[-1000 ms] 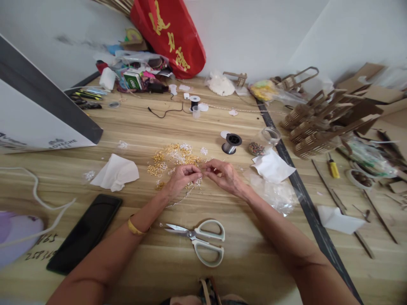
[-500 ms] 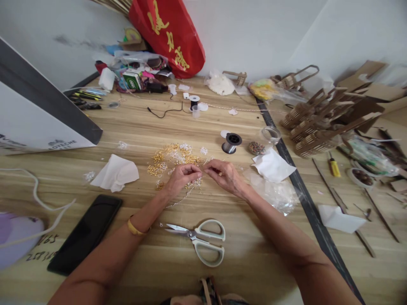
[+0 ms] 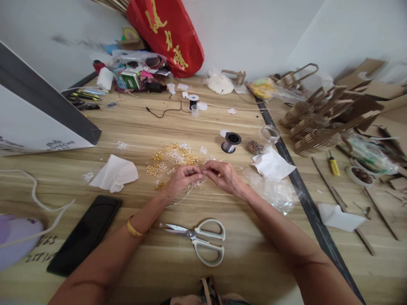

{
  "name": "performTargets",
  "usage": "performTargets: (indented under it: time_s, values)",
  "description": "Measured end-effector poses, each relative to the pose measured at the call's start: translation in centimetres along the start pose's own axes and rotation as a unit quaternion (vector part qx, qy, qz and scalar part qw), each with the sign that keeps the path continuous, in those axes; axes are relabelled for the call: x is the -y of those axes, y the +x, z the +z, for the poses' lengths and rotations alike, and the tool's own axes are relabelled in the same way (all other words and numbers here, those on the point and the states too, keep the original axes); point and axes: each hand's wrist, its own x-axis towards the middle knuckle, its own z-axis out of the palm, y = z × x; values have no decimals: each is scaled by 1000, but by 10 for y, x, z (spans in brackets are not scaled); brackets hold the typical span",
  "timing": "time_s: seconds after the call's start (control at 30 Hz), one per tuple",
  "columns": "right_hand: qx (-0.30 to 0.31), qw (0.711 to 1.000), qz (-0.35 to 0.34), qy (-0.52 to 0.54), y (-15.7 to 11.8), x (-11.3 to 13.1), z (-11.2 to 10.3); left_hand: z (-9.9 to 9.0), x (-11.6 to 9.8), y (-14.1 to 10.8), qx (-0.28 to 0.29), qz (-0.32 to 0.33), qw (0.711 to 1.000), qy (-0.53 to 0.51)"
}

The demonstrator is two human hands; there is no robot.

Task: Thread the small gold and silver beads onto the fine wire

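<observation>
My left hand point(image 3: 182, 181) is closed in a pinch beside the pile of gold and silver findings point(image 3: 178, 154). Its fingertips meet those of my right hand point(image 3: 224, 176), which is pinched too. Whatever lies between the fingertips is too small to make out. A thin silver chain point(image 3: 181, 200) trails on the table below my left hand. Nearer my body lie scissors point(image 3: 192, 234) with white handles, blades apart and pointing left. A black spool of wire point(image 3: 231, 142) stands beyond my right hand.
A black phone point(image 3: 85, 235) and a white cloth point(image 3: 115, 173) lie left. On the right are white paper point(image 3: 273, 164), clear plastic point(image 3: 275, 192), a jar point(image 3: 269, 135) and small woven baskets point(image 3: 314, 137). A red bag point(image 3: 171, 38) leans at the back.
My right hand has shifted slightly left, so the fingertips of both hands now touch or overlap. The whole view has moved a little.
</observation>
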Motion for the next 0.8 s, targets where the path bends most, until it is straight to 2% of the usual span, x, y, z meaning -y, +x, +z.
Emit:
performTargets:
  time_s: [0.2, 0.47, 0.8]
  values:
    - [-12, 999, 27, 18, -1, -3, 2, 2, -1, 0, -14, -17, 1000, 17]
    - [-1, 998, 33, 58, -2, 9, -5, 2, 4, 2, -25, -21, 999, 2]
    - [20, 998, 31, 59, -1, 6, -3, 2, 4, 0, 38, 6, 998, 42]
